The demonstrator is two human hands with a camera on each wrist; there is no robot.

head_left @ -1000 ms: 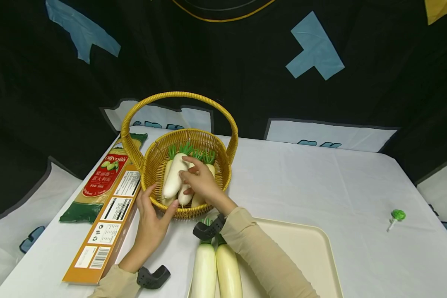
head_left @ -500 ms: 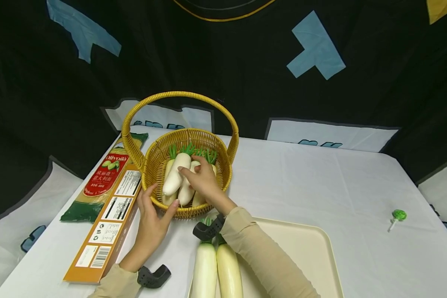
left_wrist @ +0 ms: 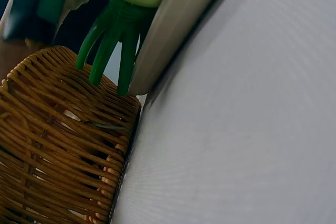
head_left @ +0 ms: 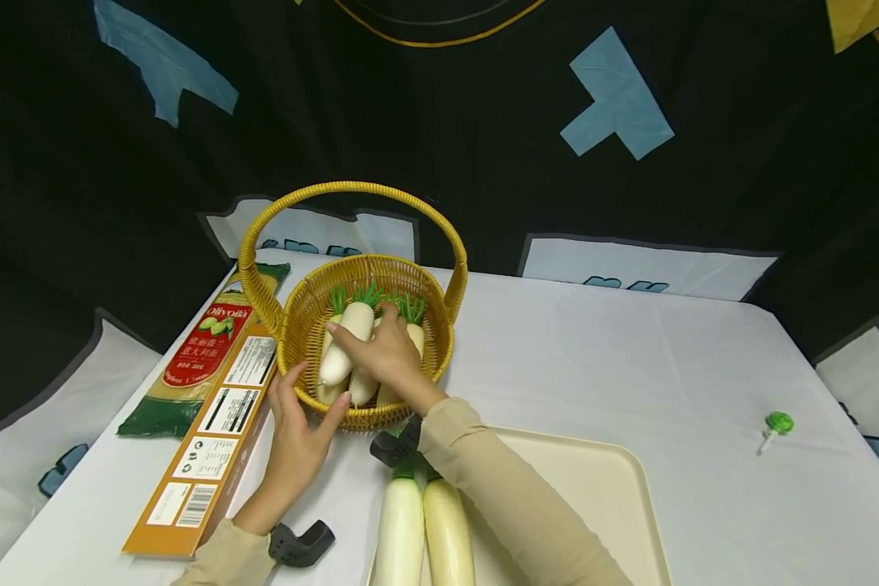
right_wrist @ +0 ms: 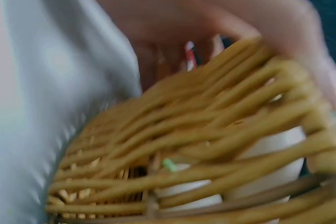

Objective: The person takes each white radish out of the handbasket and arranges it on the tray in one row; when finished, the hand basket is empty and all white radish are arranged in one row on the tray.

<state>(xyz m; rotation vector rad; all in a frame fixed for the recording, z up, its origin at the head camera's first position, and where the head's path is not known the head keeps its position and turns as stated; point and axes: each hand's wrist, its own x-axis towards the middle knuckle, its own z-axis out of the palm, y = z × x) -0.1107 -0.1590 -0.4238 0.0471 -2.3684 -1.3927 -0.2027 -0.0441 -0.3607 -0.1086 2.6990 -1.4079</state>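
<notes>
In the head view, a woven basket (head_left: 366,422) with a tall arched handle holds several white radishes with green tops. My right hand (head_left: 384,350) reaches into it and grips the uppermost white radish (head_left: 340,360), thumb laid across to its left side, other fingers down on its right and partly hidden. At the basket's front left, my left hand (head_left: 296,435) rests against the rim, fingers spread along the side and thumb on the front. The left wrist view shows the basket's woven wall (left_wrist: 58,145) close up. Through the weave in the right wrist view, white radish (right_wrist: 273,156) shows.
Left of the basket lie a green-and-red pasta packet (head_left: 194,350) and an orange box (head_left: 212,439). A beige tray (head_left: 593,488) stands in front, with two long pale radishes (head_left: 400,529) along its left side. A green lollipop (head_left: 780,422) lies far right.
My right hand has moved left over the uppermost radish, its thumb going from the radish's right edge across to its left side. The left hand has stayed at the rim.
</notes>
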